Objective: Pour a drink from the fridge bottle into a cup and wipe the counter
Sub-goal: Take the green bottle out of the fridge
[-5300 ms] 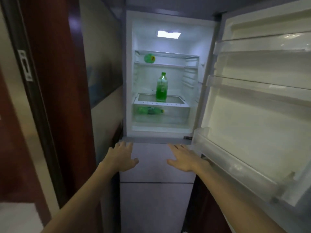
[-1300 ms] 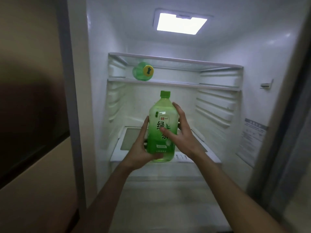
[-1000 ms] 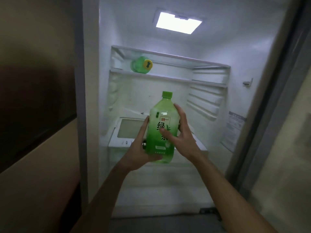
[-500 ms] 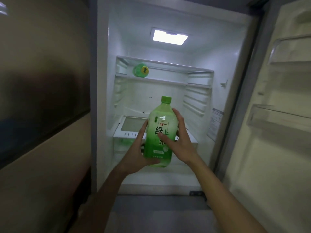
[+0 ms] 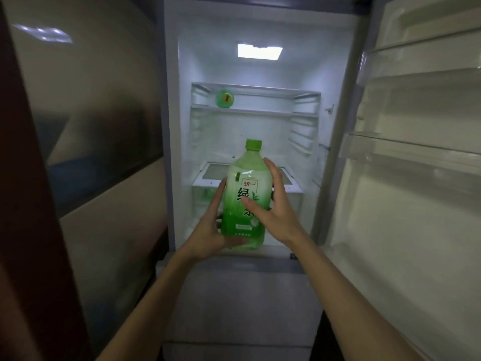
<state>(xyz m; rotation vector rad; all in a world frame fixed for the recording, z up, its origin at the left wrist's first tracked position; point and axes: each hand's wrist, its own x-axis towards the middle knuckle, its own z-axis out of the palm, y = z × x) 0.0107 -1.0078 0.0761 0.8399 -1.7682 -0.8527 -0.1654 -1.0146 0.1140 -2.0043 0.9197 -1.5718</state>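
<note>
1. Dim surroundings; the only strong light is the lamp panel (image 5: 259, 51) in the ceiling of the open fridge (image 5: 335, 126), which serves as the landmark for what follows.
2. Fridge door (image 5: 416, 178) stands swung wide to the right of the fridge, its clear door shelves bare as far as can be seen.
3. Left of the fridge: a glossy beige and dark wall panel (image 5: 104, 152), with a dark red-brown upright (image 5: 31, 204) at the frame edge.
4. Inside the fridge, a glass shelf (image 5: 255, 110) carries a second green bottle (image 5: 224, 99) lying on its side, cap end toward the camera, at the shelf's left end.
5. Lower in the fridge, a white-framed drawer cover (image 5: 208, 178) is visible; something green shows faintly beneath it, not identifiable.
6. Green bottle (image 5: 244, 194), capped and upright, is held in front of the fridge opening, clear of every shelf.
7. Left hand (image 5: 210, 230) cups its base and left side, fingers wrapped behind.
8. Right hand (image 5: 276, 212) grips its right side, thumb across the label, fingers curled round.
</note>
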